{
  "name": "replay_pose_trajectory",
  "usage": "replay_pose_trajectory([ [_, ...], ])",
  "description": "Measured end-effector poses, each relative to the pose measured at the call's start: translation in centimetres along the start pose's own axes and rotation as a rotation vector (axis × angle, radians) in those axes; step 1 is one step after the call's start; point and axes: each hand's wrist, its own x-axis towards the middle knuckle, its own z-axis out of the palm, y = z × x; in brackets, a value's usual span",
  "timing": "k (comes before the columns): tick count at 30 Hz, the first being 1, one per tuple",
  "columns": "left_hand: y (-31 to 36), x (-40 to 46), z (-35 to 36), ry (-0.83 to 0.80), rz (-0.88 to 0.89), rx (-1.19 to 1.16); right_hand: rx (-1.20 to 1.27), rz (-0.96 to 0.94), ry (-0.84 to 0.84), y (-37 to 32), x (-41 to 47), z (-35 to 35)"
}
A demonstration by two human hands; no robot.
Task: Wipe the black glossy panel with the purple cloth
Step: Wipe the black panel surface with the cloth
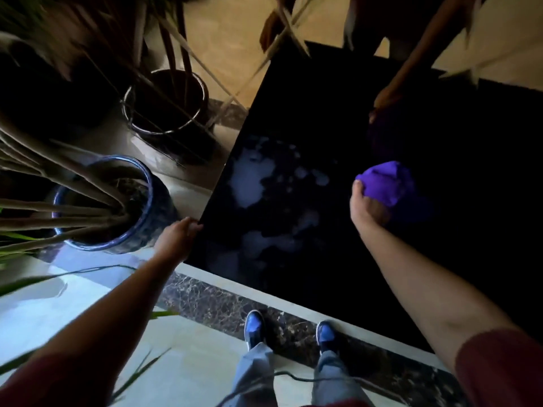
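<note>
The black glossy panel (293, 148) fills the middle and right of the head view. Pale cloudy smears cover its left part. My right hand (365, 208) is closed around the bunched purple cloth (388, 180) and presses it on the panel right of centre. A dim mirror image of that arm and cloth shows in the gloss above it. My left hand (179, 236) grips the panel's left edge near its lower corner.
A blue glazed plant pot (138, 227) stands just left of my left hand. A dark pot (167, 104) sits behind it. Long leaves and stems hang across the left and top. My two blue shoes (254, 327) stand on a marble floor strip below the panel.
</note>
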Motion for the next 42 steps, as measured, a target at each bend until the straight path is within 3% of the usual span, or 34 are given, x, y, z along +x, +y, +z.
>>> replay_pose_trajectory([
  [8, 0.3, 2.4, 1.5, -0.134, -0.052, -0.012, -0.043, -0.281, -0.052, -14.6, -6.2, 11.7],
  [12, -0.1, 2.8, 1.3, -0.192, -0.074, -0.106, -0.021, -0.573, 0.038, -18.4, -8.6, 16.0],
  [18, -0.4, 3.1, 1.2, -0.223, -0.086, -0.124, -0.019, -1.078, 0.087, -16.0, -13.5, 18.2],
  [21, -0.1, 3.2, 1.2, -0.234, -0.091, -0.101, -0.002, -1.212, 0.118, -12.2, -13.7, 17.0],
  [25, 0.6, 3.2, 1.3, -0.23, -0.133, -0.03, 0.01, -1.251, 0.267, -7.5, -11.5, 13.9],
  [31, 1.4, 2.7, 1.8, -0.176, -0.217, 0.014, -0.153, -1.001, 0.233, 0.7, -5.5, 8.1],
  [36, 1.8, 2.1, 2.0, -0.122, -0.178, 0.155, -0.066, -0.867, 0.348, 8.6, -2.1, 2.8],
  [42, 3.8, 1.1, 2.3, -0.035, -0.28, 0.19, -0.077, -0.736, 0.419, 17.2, 1.2, -2.5],
])
